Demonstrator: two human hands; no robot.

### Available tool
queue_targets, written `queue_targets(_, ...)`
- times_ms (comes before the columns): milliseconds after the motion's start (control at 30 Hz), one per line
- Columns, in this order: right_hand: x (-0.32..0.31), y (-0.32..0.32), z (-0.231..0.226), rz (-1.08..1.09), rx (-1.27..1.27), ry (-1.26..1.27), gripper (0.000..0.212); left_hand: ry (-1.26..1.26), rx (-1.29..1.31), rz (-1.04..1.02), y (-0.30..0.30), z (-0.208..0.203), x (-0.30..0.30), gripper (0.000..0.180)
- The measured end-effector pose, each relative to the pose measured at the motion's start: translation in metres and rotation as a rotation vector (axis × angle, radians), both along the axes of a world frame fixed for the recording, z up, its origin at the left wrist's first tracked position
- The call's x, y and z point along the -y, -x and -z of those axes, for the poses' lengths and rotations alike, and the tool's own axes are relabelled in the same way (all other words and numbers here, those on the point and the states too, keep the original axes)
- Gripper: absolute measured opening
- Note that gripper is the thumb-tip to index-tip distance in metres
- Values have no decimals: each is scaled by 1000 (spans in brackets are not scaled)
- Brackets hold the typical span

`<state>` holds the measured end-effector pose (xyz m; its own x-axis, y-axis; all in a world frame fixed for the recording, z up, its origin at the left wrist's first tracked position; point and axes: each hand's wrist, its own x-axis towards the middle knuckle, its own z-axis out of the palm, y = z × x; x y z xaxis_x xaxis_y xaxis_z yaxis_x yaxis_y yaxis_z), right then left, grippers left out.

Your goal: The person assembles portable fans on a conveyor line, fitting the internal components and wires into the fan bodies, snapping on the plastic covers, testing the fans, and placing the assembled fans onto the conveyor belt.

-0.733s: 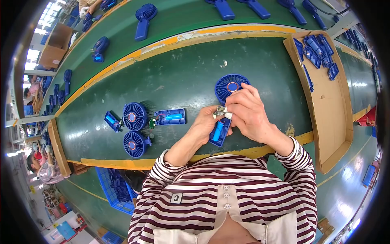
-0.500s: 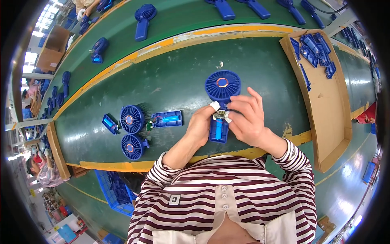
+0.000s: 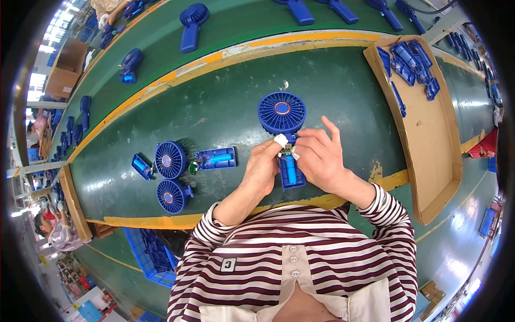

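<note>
At the far left a co-worker [image 3: 64,236] shows beyond the cardboard strip [image 3: 76,203] that edges the bench [image 3: 343,80]. Green bench surface runs from that strip to a small shell [image 3: 141,166] with a battery in it, just beside the upper fan head [image 3: 170,160]. The lower fan head [image 3: 171,196] sits close under it, near the yellow front edge [image 3: 139,221]; a blue crate [image 3: 147,255] stands below that edge. Right of the upper fan head lie a green board [image 3: 192,169] and a spare handle [image 3: 225,158], the latter's long side roughly along the bench, with a strip of room between it and the left hand [image 3: 260,169]. That hand is pinched in at the left side of a circuit board [image 3: 288,149], white-tipped thumb uppermost, lower fingers partly hidden. The board is over the upper end of an open handle [image 3: 293,182] holding a blue battery [image 3: 291,168], its lower end near the front edge. A fan [image 3: 281,111] lies just above, well apart from the back edge [image 3: 225,55]. The right hand [image 3: 323,163] pinches the board's right side, forefinger raised. Beyond it, a broad stretch of bench reaches to the tray [image 3: 429,145], whose far end holds blue parts [image 3: 410,61].
</note>
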<state>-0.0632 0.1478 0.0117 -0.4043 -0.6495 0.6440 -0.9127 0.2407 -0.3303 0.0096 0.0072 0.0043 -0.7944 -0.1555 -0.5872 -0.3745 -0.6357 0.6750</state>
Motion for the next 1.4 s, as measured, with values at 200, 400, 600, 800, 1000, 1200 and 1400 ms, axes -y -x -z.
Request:
queue_targets(200, 0, 4, -19, -79, 171, -39, 16, -96, 10, -65, 1, -4, 2, 21)
queue_targets(400, -1, 16, -16, -178, 476, 34, 18, -182, 25, -34, 4, -25, 2, 28)
queue_targets(600, 0, 16, -10, -217, 402, 20, 16, -239, 33, -3, -1, -10, 8, 28)
queue_targets(800, 0, 15, -9, -224, 365, 17, 15, -244, 33, -12, -1, -7, 8, 27)
queue_targets(1000, 1, 16, -7, -241, 304, 15, 17, -233, 36, -23, 0, -8, 8, 26)
queue_targets(1200, 0, 16, -9, -259, 176, -68, 22, -191, 40, -28, -1, -8, 5, 23)
queue_targets(1400, 1, 14, -11, -271, 94, -131, 25, -213, 15, 9, -5, -5, 10, 24)
